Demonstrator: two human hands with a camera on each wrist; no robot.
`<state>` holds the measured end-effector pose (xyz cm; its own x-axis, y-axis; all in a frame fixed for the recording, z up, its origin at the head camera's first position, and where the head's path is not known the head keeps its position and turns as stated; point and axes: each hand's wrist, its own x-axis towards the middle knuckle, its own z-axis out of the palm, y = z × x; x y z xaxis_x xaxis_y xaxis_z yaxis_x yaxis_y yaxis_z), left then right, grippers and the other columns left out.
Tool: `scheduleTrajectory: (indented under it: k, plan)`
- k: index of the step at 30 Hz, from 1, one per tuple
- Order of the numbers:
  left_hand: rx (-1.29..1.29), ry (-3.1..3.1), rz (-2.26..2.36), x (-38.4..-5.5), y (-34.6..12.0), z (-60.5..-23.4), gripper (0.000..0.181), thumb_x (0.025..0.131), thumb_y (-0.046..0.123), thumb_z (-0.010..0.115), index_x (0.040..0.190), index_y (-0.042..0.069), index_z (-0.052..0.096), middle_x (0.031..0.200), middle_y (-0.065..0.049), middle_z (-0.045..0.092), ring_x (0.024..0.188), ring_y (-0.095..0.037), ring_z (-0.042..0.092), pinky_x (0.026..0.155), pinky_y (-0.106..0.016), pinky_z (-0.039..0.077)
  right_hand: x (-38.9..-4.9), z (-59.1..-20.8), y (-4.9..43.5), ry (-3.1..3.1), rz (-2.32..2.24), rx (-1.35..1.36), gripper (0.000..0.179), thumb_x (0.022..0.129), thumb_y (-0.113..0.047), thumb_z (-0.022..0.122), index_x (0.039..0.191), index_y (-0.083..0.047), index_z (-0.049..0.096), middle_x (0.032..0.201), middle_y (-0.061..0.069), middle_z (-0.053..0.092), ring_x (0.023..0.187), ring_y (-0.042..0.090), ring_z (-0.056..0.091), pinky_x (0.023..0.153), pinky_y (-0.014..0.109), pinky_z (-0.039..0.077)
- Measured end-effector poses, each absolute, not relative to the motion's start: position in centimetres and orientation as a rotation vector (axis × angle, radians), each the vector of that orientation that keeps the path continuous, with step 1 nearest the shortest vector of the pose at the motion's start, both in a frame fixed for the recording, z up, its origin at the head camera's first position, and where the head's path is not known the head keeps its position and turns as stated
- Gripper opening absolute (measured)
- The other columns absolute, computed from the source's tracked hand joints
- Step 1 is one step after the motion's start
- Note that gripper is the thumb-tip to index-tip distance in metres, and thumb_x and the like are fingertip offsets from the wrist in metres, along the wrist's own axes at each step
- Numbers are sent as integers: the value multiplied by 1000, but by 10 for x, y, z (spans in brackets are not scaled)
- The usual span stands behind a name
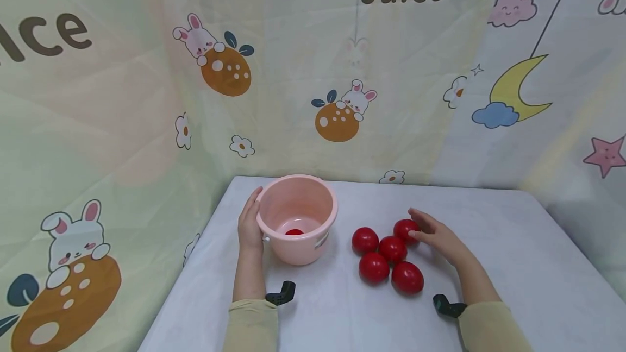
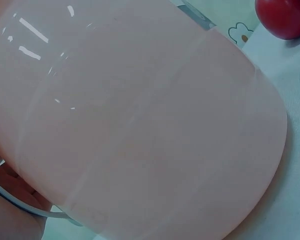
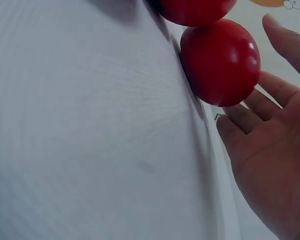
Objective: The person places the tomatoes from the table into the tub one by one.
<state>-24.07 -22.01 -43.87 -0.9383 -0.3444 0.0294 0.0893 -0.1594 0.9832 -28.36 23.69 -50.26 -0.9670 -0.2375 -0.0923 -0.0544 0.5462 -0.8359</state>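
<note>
I had the left hand (image 1: 251,226) laid along the side of the pink bucket (image 1: 298,247), which had a red ball (image 1: 294,232) inside. The right hand (image 1: 442,239), thumb and fingers apart, was by the farthest red ball (image 1: 403,227), one of five on the counter (image 1: 530,246).

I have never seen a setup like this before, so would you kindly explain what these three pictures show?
Gladly. There is no robot here: a person works with two bare hands. The wide picture comes from a camera worn on the head, looking forward and down; the two close-ups come from cameras worn on the wrists. On the white surface stand a pink bucket and, beside it, a group of five red balls. Part of another red object shows inside the bucket. The left hand rests against the bucket's side; how firmly is hard to tell. The right hand is spread around the farthest ball, its thumb apart from it, so nothing seems gripped there.
</note>
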Motion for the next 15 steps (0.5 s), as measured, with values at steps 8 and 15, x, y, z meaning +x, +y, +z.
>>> scheduleTrajectory:
  k: [8, 15]
  plan:
    - [286, -1801, -2187, -244, -222, -445, 34, 103, 42, 41, 133, 45, 57, 144, 20, 51, 139, -6, 42, 114, -41, 41, -284, -514, 239, 2564, -1406, -251, 93, 81, -49, 75, 156, -22, 27, 160, 13, 32, 146, 41, 29, 109, 61, 40]
    - [274, -1816, -2184, -246, -222, -446, 35, 103, 43, 40, 134, 46, 55, 144, 20, 51, 139, -7, 42, 114, -42, 41, -284, -519, 241, 2570, -1411, -237, 90, 81, -51, 75, 155, -24, 31, 159, 13, 34, 145, 42, 31, 108, 62, 40]
